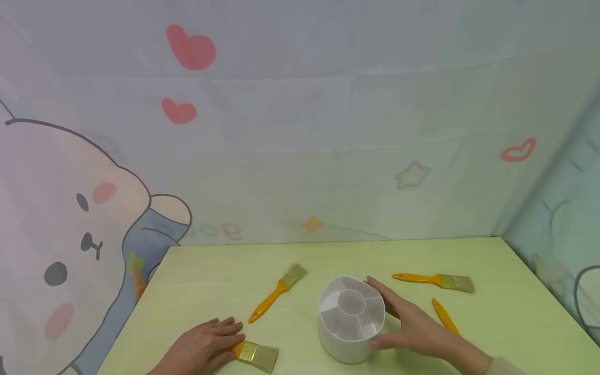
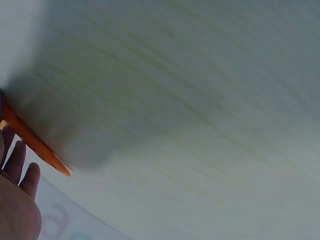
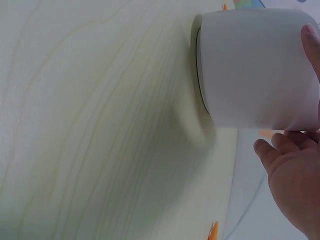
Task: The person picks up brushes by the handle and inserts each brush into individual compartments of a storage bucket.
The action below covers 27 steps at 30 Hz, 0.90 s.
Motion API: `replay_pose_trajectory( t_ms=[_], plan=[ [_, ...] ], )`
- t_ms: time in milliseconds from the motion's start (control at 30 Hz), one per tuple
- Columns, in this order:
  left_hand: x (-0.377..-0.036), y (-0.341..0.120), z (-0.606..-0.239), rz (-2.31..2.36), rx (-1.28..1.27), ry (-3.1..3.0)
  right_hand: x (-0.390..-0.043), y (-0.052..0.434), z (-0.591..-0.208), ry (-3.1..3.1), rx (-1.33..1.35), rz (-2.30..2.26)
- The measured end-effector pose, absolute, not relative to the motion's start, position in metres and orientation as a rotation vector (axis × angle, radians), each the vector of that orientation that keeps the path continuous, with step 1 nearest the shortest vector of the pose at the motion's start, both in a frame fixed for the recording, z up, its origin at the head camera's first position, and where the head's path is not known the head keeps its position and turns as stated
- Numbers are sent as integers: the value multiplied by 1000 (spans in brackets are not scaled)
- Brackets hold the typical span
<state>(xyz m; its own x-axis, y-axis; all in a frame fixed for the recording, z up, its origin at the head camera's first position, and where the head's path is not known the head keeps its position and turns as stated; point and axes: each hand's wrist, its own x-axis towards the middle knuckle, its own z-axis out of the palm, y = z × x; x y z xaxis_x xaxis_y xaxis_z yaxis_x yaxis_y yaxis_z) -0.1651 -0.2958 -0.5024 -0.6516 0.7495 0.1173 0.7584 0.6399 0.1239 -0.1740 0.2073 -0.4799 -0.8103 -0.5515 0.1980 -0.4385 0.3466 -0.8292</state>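
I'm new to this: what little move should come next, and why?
Perhaps gently lift the nearest brush toward the white holder. The left hand's grip is on that brush's handle, the right hand's grip is around the holder's side, and no brush shows inside the holder, so there seems to be room.

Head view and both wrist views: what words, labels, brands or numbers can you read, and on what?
Nothing clearly readable.
Head view: faint lettering low on the backdrop; too blurred.
Left wrist view: a faint pinkish letter-like mark; too blurred.
Right wrist view: none seen.
Paintbrushes: none readable.
White divided holder: none seen.
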Motion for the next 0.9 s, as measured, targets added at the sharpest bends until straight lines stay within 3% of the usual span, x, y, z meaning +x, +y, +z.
replay_pose_trajectory(
  t_ms=[900],
  plan=[
    [-160, -277, -500, -271, -1096, -2856, -164, 196, -480, 2686, -721, -1400]
  ],
)
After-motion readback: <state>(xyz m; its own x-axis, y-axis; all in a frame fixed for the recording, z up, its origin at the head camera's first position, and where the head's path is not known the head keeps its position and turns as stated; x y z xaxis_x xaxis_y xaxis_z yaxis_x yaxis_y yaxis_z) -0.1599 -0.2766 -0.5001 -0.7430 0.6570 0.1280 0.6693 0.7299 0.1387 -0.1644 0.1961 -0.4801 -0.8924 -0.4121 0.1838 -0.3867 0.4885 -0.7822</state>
